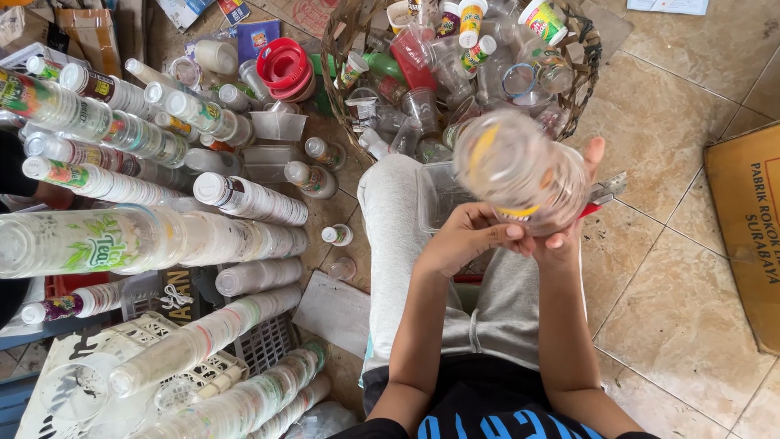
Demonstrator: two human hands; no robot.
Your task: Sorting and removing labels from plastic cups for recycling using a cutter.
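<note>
A clear plastic cup [520,167] with a yellow print is held up close to the camera, blurred, its base facing me. My left hand [467,236] grips its lower left side with fingers curled under it. My right hand [578,203] holds its right side, thumb raised; a small cutter with a red handle [605,195] sticks out from this hand. Both hands are above my lap in grey trousers [390,244]. A clear plastic tray [435,195] lies on my knees under the cup.
A woven basket [585,73] full of loose cups and bottles stands ahead. Long stacks of nested cups [122,240] lie at left over white crates [203,370]. Red lids [283,65], small bottles [313,180], a cardboard sheet [747,228] on tiles at right.
</note>
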